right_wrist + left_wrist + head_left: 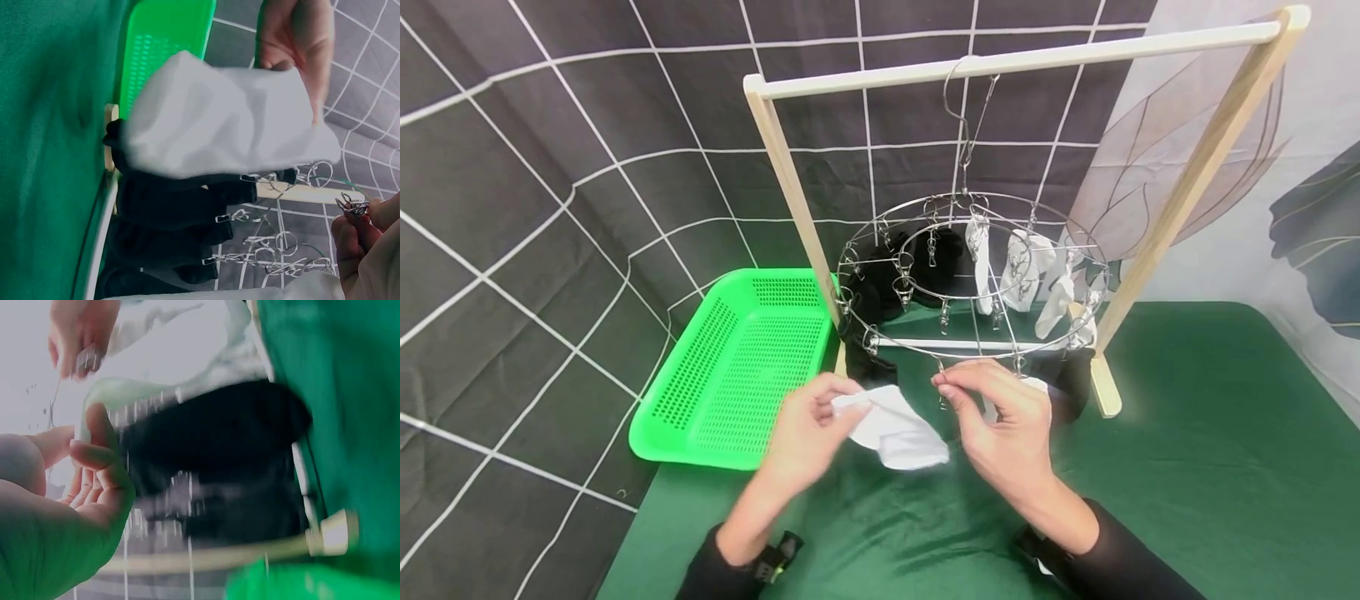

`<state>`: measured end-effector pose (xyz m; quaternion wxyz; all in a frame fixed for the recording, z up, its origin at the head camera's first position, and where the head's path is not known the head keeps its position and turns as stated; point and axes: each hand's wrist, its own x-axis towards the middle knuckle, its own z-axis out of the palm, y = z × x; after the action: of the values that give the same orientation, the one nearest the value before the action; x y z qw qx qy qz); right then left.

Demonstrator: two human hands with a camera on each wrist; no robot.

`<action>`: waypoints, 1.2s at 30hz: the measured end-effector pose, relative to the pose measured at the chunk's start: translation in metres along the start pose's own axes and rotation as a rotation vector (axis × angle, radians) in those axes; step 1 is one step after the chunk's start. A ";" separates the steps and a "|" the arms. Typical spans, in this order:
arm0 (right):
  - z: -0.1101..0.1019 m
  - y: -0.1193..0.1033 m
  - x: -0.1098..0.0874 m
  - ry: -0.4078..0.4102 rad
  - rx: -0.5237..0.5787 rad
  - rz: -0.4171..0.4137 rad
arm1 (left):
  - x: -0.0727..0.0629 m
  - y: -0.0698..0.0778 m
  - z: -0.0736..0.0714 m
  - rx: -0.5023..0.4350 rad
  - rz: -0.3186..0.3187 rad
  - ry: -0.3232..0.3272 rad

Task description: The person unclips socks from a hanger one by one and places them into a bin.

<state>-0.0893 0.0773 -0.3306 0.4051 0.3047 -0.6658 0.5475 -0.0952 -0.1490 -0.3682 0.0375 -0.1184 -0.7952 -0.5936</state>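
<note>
Head view, inspected from my station: the left hand [808, 425] pinches a white sock [897, 429], aloft at seven o'clock from the round wire hanger [970, 357]; the right hand [1009, 417] pinches a clip [355, 206] at the hanger's six o'clock. I judge the step to be hanging this sock. Next appears to call for parting the clip's jaws and feeding in the sock's edge; whether they stand apart, I cannot tell.

Nearer the green table's [1217, 408] left edge, I saw a black left sleeve [718, 573] and a dark left wrist unit [788, 546] with small yellow-green marks. The right sleeve [1123, 557] was black too; the left hand [808, 429] and right hand [1011, 425] looked bare.
</note>
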 end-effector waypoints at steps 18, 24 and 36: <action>0.000 0.005 -0.004 -0.016 0.030 -0.049 | 0.013 -0.073 -0.159 0.276 -0.501 0.314; 0.000 0.005 -0.003 -0.027 0.023 -0.058 | 0.009 -0.083 -0.174 0.584 -0.496 0.262; -0.001 0.004 -0.003 -0.028 0.000 -0.056 | 0.025 -0.033 -0.130 1.019 0.007 0.498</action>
<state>-0.0915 0.0788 -0.3350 0.4109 0.3308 -0.6627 0.5315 -0.1378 -0.2780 -0.3557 0.2784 0.0558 -0.9479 -0.1445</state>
